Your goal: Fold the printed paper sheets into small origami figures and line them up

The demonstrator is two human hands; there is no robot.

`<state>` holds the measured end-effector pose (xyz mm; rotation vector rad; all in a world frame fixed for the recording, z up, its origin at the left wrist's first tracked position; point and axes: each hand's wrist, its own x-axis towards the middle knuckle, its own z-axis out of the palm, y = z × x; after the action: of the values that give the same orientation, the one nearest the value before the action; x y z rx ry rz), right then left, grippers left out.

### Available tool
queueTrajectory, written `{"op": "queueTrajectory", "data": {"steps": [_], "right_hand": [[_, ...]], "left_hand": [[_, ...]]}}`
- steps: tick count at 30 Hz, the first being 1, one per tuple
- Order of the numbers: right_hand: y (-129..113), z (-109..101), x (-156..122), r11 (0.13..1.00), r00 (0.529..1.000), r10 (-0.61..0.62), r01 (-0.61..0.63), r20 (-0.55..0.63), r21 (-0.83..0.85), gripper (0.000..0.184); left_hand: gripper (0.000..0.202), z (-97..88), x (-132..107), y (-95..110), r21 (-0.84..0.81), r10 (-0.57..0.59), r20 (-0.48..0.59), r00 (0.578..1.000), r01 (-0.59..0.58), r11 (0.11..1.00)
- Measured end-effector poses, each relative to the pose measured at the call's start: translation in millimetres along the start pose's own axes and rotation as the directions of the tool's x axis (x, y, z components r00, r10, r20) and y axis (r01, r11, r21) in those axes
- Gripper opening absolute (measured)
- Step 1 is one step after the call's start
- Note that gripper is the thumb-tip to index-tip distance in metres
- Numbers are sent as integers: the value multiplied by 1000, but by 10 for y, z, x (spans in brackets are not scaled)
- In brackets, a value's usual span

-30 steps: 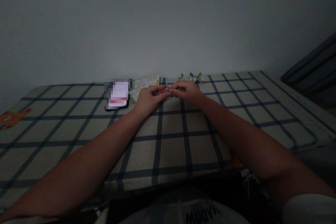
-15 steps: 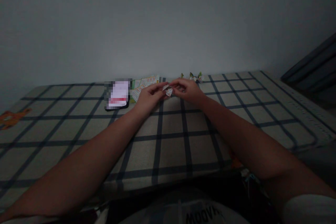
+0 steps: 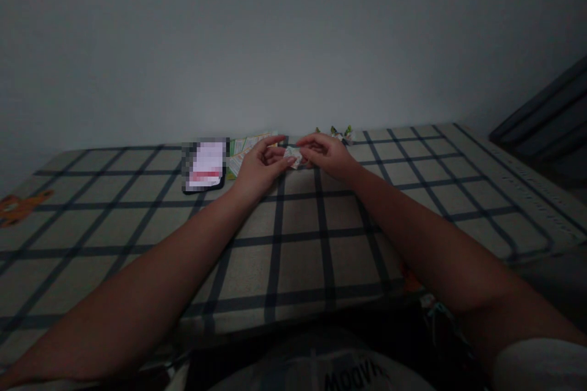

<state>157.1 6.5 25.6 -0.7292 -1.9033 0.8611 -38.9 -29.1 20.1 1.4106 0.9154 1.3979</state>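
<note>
Between my two hands is a small crumpled piece of white paper [image 3: 293,156] with faint print on it. My left hand [image 3: 262,162] pinches its left side between thumb and fingers, the index finger stretched out above. On the other side, my right hand [image 3: 324,153] grips the right edge with thumb and fingertips. Both hands are just over the checked tablecloth [image 3: 300,214]. Behind my left hand lie printed green and white leaflets [image 3: 241,148], partly covered by that hand.
A phone [image 3: 206,165] with a lit, blurred screen lies left of the leaflets. Small crumpled green and white wrappers [image 3: 343,134] sit behind my right hand, near the wall [image 3: 293,43]. An orange printed figure [image 3: 22,208] marks the cloth at far left.
My left index finger has lifted away from the paper, and my right index finger has straightened. The white paper looks flatter and more spread out between the hands.
</note>
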Motion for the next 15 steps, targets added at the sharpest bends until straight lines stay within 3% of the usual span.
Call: {"op": "queueTrajectory", "data": {"steps": [4, 12, 15], "right_hand": [[49, 5, 14, 999, 997, 52, -52, 50, -1, 40], [-12, 39, 5, 969, 983, 171, -181, 74, 169, 38], [-63, 44, 1, 961, 982, 181, -187, 50, 203, 36]], "left_hand": [[61, -21, 15, -6, 28, 47, -1, 999, -47, 999], [56, -23, 22, -25, 205, 141, -11, 990, -136, 969], [52, -8, 14, -16, 214, 110, -28, 994, -101, 972]]}}
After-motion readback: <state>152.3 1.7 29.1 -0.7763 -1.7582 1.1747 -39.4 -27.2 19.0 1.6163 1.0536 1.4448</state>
